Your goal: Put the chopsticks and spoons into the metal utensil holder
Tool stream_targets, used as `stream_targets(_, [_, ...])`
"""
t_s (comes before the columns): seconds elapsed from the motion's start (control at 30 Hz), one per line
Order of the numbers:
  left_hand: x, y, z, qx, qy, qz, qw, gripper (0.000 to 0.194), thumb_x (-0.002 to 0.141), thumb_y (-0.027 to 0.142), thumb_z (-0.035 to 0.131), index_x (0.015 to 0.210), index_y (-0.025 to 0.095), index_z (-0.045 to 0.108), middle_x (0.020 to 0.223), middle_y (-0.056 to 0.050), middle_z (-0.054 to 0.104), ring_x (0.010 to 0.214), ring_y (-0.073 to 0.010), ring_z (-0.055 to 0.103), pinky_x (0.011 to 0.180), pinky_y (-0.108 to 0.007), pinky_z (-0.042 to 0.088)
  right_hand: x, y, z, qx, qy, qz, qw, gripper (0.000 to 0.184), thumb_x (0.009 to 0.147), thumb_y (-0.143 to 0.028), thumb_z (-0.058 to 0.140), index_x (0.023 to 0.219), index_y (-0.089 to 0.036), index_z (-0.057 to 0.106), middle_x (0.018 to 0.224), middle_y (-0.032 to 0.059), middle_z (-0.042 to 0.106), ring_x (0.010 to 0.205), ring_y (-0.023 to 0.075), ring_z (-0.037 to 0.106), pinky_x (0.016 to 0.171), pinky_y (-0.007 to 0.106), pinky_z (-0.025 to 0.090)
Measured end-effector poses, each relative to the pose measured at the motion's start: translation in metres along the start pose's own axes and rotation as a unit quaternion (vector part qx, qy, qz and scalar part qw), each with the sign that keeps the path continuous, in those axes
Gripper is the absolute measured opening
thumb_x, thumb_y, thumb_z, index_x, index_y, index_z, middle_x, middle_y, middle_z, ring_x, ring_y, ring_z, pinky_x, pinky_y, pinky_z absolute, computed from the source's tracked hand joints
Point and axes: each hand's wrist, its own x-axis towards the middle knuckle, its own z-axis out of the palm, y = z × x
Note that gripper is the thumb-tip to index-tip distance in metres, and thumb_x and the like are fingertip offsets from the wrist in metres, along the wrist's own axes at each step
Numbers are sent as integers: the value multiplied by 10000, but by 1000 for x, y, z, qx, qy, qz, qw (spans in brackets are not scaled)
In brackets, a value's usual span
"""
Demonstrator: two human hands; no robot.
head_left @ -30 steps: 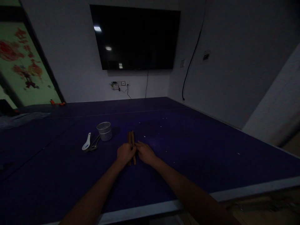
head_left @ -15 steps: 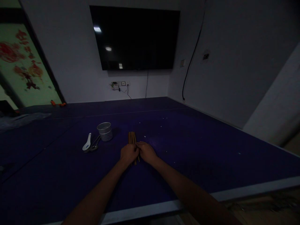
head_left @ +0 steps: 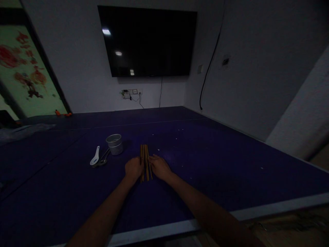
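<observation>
Several brown chopsticks [head_left: 145, 164] lie side by side on the purple surface, pointing away from me, with small gaps between some of them. On their left side, my left hand [head_left: 134, 168] is closed, its fingertips on the outermost chopsticks. My right hand [head_left: 159, 167] presses in from the right, its fingers bent and gripping the right edge of the bunch. Dim light hides the exact placing of the fingertips.
Left of the hands stand a metal cup [head_left: 114, 144], a white soup spoon [head_left: 95, 156] and metal spoons [head_left: 102, 161]. Small white bits dot the purple surface [head_left: 218, 154]. Clear plastic [head_left: 28, 130] lies far left. A television [head_left: 151, 43] hangs on the wall.
My left hand has shifted left, off the top of the bunch to its side, uncovering the middle of the chopsticks. They are spread slightly wider. My right hand has barely moved.
</observation>
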Motion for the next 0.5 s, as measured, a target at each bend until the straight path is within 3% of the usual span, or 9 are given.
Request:
stream_targets(0.23, [1,4,3,23,19,43,999,400,874,325,276,906,157,638,952,-115,665,910,-220,610,766,-318,426,-2,1,4,-13,11,2,1000,440,850,-145,360,1280,-157,452,1325,93,463,1258,243,355,995,419,331])
stream_targets(0.5, [1,3,4,10,10,51,999,407,883,322,265,946,160,633,959,-131,655,923,-226,605,784,-332,411,-4,0,3,-9,-4,18,1000,470,852,-154,360,1317,-195,407,1348,79,437,1275,238,327,999,437,312])
